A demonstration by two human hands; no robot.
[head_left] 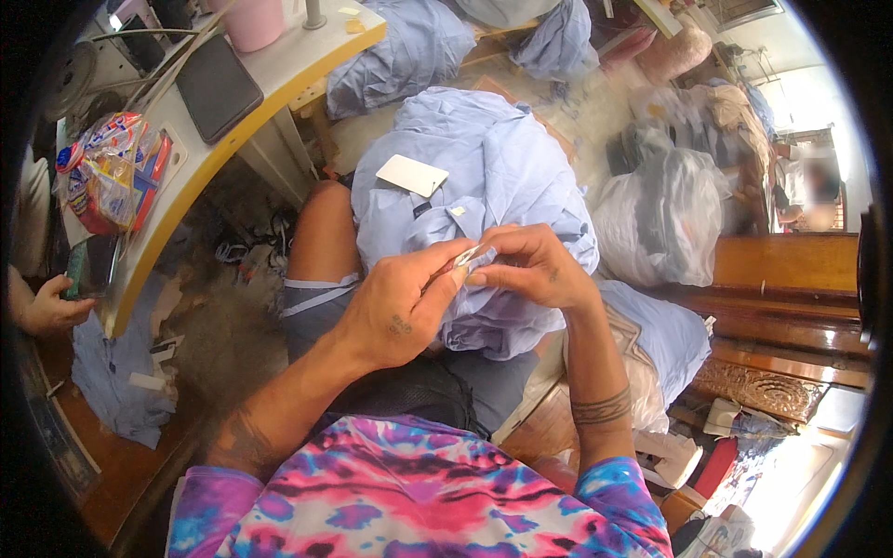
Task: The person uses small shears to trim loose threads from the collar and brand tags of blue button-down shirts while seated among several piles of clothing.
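Note:
Over my lap lies a large bunched heap of light blue cloth (521, 177). My left hand (395, 302) pinches a small whitish piece (468, 254) between thumb and fingers, just above the cloth. My right hand (539, 265) meets it from the right, thumb and forefinger closed at the tip of the same piece. Whether the right fingers grip that piece or a bit of cloth beside it, I cannot tell. Beyond my hands a white rectangular card (412, 175) rests on the cloth, with a small pale label (457, 212) nearer to me.
A yellow-edged table (270, 112) curves along the left, bearing a dark flat pad (219, 88), a pink bucket (251, 23) and colourful plastic packets (107, 177). Another person's hand (56, 307) holds a phone there. Stuffed clear plastic bags (660, 219) stand at right.

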